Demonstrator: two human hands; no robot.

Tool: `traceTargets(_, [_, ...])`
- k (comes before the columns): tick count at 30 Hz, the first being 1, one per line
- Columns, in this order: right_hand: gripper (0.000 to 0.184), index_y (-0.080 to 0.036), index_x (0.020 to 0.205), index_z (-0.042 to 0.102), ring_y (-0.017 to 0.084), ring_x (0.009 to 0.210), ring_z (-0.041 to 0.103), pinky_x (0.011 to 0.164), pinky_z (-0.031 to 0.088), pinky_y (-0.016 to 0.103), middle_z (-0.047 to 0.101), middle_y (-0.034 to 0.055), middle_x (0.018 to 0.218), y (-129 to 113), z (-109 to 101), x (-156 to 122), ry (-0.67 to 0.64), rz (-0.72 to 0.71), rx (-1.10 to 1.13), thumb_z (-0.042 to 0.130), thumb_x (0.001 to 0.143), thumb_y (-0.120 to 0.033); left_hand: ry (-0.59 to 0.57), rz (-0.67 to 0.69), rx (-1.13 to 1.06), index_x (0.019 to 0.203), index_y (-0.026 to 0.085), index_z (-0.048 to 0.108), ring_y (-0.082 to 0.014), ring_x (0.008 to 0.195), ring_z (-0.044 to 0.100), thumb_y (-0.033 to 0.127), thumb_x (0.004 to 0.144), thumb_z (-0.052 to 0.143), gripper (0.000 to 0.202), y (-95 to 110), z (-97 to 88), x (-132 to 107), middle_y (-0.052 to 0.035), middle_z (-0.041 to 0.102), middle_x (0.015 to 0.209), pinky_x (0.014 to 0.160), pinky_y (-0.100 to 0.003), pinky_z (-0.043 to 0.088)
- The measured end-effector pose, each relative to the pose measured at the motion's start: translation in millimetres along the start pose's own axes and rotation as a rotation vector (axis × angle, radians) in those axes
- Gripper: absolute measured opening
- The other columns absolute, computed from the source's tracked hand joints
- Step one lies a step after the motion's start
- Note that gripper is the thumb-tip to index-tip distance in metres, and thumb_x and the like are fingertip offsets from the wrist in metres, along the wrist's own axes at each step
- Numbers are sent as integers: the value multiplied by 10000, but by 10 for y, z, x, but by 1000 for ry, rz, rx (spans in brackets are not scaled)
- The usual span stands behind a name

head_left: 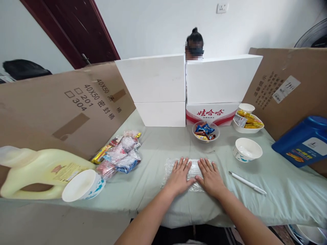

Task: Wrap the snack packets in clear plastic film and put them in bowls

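Observation:
A sheet of clear bubble wrap (169, 169) lies on the green cloth near the table's front edge. My left hand (179, 177) rests palm down on its left half, fingers spread. Flat on the right half lies my right hand (210, 177), its thumb meeting the left thumb. Both hands are open and cover much of the wrap; whether anything is under it I cannot tell. A white pen (247, 182) lies to the right of my right hand. Beyond the hands stands a clear bowl (206, 139) of wrapped sweets.
Bagged snacks (122, 153), a tilted paper bowl (83, 185) and a yellow jug (46, 172) lie left. Right are a paper bowl (247, 150), a dish of yellow packets (249, 128) and a blue bottle (304, 141). White boxes (163, 81) stand behind; a person (194, 44) is beyond.

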State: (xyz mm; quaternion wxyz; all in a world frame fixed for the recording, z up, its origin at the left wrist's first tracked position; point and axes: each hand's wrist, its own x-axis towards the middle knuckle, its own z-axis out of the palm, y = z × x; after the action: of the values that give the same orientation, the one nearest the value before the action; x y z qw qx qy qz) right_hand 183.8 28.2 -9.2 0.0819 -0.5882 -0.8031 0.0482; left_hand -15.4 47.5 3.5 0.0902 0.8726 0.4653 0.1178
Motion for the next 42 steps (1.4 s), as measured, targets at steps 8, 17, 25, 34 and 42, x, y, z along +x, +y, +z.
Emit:
traceTargets(8, [708,-163,1485,288,295,1448,115,1154,84,540,220,82,1558,-11,-23,1,-35,43,-8,357,914,-575,175,-272,137,1386,166,444,-356,1405,269,393,921,478,518,-780,-228,-579,-162,372,1494,1096,-571,274])
traceTargets(17, [615,-198,1377,480,294,1417,244,1140,241,501,379,106,1495,172,-376,-365,-5,-215,151,506,881,-562,29,292,-54,1096,189,605,-289,1198,529,274,802,654,310,-397,-486,-777,-108,638,1148,1026,-467,448])
traceTargets(25, [268,-241,1162,628,241,1278,475,1037,426,417,599,71,1293,546,-331,-972,67,-313,269,525,926,-316,162,358,-143,910,186,617,-214,1149,582,50,837,457,223,-622,-447,-865,-71,679,1030,979,-378,500])
traceTargets(34, [293,-212,932,592,194,864,649,764,486,306,689,60,938,430,-366,-584,103,244,305,337,978,-349,124,-218,-86,973,210,585,-154,763,660,192,920,436,159,-609,-435,-334,-9,692,854,723,-255,487])
traceTargets(42, [204,-193,964,568,200,774,659,621,377,270,697,80,888,287,-254,-267,65,513,58,391,967,-294,136,-387,77,996,194,606,-179,804,671,210,927,505,124,-594,-190,-14,-43,712,900,685,-249,433])
